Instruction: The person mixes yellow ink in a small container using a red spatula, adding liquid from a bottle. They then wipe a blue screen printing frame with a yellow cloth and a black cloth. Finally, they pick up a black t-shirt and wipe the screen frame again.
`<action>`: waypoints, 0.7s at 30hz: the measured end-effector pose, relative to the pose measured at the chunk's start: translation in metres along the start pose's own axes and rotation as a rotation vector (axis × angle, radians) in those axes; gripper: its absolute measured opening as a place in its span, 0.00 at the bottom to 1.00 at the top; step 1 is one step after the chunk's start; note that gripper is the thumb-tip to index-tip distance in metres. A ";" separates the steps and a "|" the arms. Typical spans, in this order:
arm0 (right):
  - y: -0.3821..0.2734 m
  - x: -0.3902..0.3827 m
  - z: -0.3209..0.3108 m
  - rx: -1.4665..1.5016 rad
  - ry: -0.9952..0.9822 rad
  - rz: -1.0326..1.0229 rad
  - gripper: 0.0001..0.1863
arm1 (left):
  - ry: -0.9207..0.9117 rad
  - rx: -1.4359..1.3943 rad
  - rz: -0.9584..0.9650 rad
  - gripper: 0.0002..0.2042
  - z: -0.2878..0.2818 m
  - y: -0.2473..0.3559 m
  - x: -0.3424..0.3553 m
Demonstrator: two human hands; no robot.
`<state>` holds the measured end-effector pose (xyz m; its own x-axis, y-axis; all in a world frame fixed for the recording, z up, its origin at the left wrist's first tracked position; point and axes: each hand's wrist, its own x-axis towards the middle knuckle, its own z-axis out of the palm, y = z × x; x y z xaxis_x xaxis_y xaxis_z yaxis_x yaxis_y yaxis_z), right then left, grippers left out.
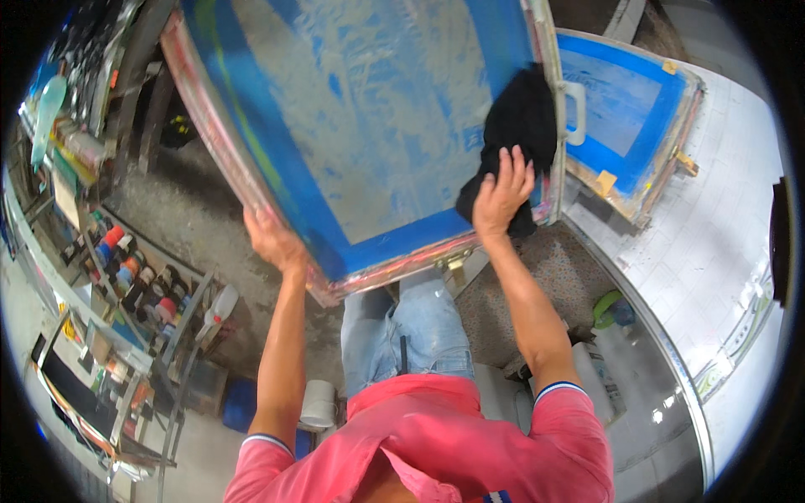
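Note:
A large screen-printing frame [369, 142] fills the upper middle, tilted, with grey mesh inside a blue border and a worn, paint-stained wooden rim. My left hand [277, 243] grips the rim near its lower left corner, the fingers partly hidden by the wood. Over at the lower right of the same frame, my right hand [501, 197] presses a bunched black cloth [521, 117] against the blue border and mesh. Its fingers lie over the cloth, and part of the cloth hangs below the hand. A white handle [573, 113] sticks out from the frame's right side.
On the right, a second blue-bordered screen [608, 105] lies on a white tiled table [721, 159]. Racks of ink bottles [138, 272] and a white jug [222, 304] stand at left. A white bucket [319, 405] and a blue container [240, 404] are low down.

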<state>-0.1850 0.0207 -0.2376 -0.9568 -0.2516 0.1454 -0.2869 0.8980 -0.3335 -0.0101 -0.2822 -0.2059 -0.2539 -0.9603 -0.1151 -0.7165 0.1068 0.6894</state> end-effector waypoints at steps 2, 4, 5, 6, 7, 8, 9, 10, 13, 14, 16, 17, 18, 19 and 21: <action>-0.057 -0.038 0.009 0.057 -0.043 -0.026 0.30 | -0.034 -0.040 0.011 0.28 -0.005 0.008 0.000; -0.129 -0.065 0.004 0.228 -0.177 -0.192 0.28 | -0.009 -0.115 0.085 0.29 -0.002 0.010 0.002; -0.157 -0.085 0.012 0.360 -0.266 -0.292 0.25 | -0.016 -0.110 0.102 0.29 -0.003 0.009 0.004; -0.184 -0.107 0.023 0.583 -0.328 -0.349 0.24 | -0.026 -0.110 0.121 0.29 -0.003 0.005 0.008; -0.212 -0.125 0.014 0.426 -0.429 -0.431 0.22 | -0.024 -0.114 0.137 0.29 -0.002 0.004 0.008; -0.231 -0.134 0.011 0.428 -0.296 -0.415 0.24 | -0.023 -0.129 0.092 0.30 -0.005 0.010 0.009; -0.223 -0.129 0.011 0.445 -0.329 -0.499 0.25 | 0.000 -0.133 0.113 0.30 -0.005 0.010 0.006; -0.205 -0.120 0.012 0.460 -0.362 -0.582 0.26 | 0.022 -0.137 0.134 0.30 -0.003 0.008 0.004; -0.141 -0.067 -0.013 0.468 -0.381 -0.624 0.27 | 0.034 -0.115 0.204 0.29 -0.001 -0.007 0.008; -0.114 -0.045 -0.016 0.501 -0.309 -0.539 0.25 | 0.015 -0.110 0.177 0.29 0.001 -0.011 0.010; -0.061 -0.009 -0.022 0.231 -0.105 -0.336 0.25 | -0.012 -0.096 0.075 0.28 -0.001 -0.005 0.005; -0.032 -0.006 -0.015 0.015 0.020 -0.211 0.28 | -0.021 -0.089 0.074 0.28 0.000 0.000 0.005; -0.006 0.002 -0.003 -0.013 0.039 -0.085 0.31 | -0.032 -0.079 0.072 0.27 0.001 0.003 0.004; -0.001 0.018 0.003 -0.019 0.032 -0.011 0.33 | -0.044 -0.060 0.066 0.27 0.000 0.003 0.001; -0.016 0.055 0.020 -0.037 0.080 -0.042 0.35 | -0.033 -0.049 0.104 0.28 -0.003 -0.004 -0.001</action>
<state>-0.2343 -0.0149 -0.2427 -0.9367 -0.2610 0.2334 -0.3234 0.9004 -0.2909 -0.0054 -0.2825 -0.2063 -0.3475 -0.9355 -0.0640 -0.6523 0.1922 0.7332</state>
